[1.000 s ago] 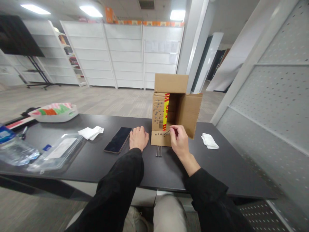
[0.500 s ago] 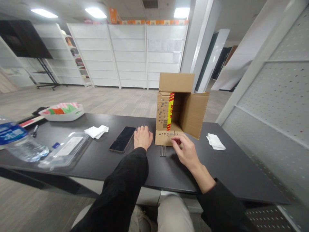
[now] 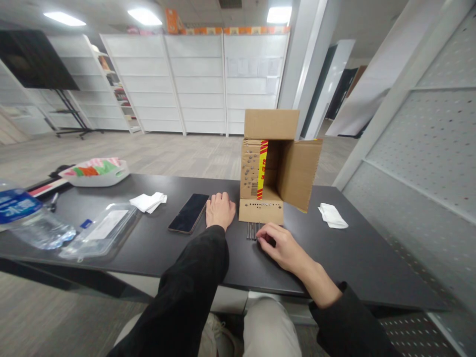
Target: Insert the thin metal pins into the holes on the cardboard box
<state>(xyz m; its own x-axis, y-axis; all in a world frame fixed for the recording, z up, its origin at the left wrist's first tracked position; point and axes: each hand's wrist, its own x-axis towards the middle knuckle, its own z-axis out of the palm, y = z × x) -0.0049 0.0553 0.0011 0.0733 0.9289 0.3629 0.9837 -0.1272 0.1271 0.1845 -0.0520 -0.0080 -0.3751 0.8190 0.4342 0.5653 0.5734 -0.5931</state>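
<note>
My right hand [image 3: 280, 245] is pinched at the right end of a short row of thin metal nails or screws [image 3: 251, 231], which lie side by side on the table. Between its fingertips is another such nail or screw [image 3: 259, 226], mostly hidden by the fingers. Just behind stands an open cardboard box [image 3: 250, 171] with round metal heads on its side and a line of dark holes or heads along its lower flap. My left hand [image 3: 220, 210] rests palm down, fingers curled under, beside a black phone [image 3: 189, 213]; nothing shows in it.
On the dark table [image 3: 238, 267], folded tissues [image 3: 332, 216] lie right and more tissues [image 3: 148, 202] left. A clear plastic case [image 3: 107, 230], a water bottle [image 3: 33, 218] and a white tray [image 3: 96, 173] fill the left side. A perforated panel [image 3: 409, 163] borders the right.
My right hand has come down and slightly left from the box's lower flap to the row on the table, bringing the metal nail or screw along. My left hand stays in place.
</note>
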